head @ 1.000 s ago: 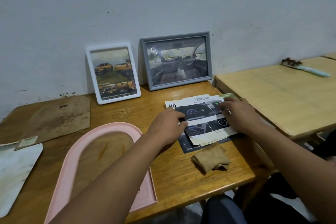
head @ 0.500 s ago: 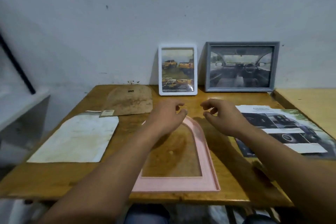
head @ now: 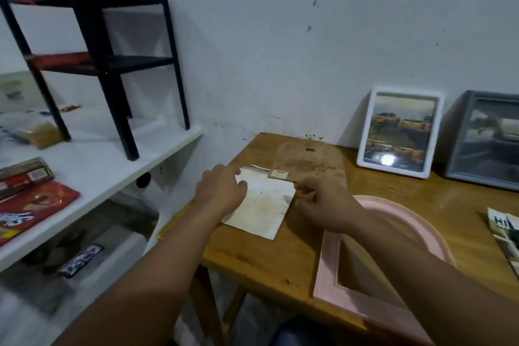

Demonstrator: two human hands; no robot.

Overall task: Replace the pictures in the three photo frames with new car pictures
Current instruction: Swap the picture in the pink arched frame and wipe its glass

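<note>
**Lifting the old sheet off the table**

My left hand [head: 222, 194] lies on the left edge of the stained white sheet [head: 262, 205], fingers [head: 238, 187] curled loosely over its corner, touching it but not clearly pinching it. My right hand [head: 323, 205] sits at the sheet's right edge, fingers bent and partly open; I cannot tell whether they have hold of the paper yet. The sheet lies flat near the table's [head: 280, 261] left corner, its far edge tucked just under the brown arched backing board [head: 309, 161].

The pink arched frame [head: 331, 270] lies flat and empty just beside my right wrist. The white frame [head: 400, 132] and the grey frame [head: 486, 140] lean against the wall, each holding a car picture. The new car prints [head: 505, 236] wait at the right edge of the table.

To do this well, I judge I should slide the sheet out from under the board rather than pull up, so the board does not shift. A thin sheet flat on wood is hard to catch; nudging one corner over the table edge would give my fingers a proper pinch. I should keep my right arm clear of the pink frame.
</note>
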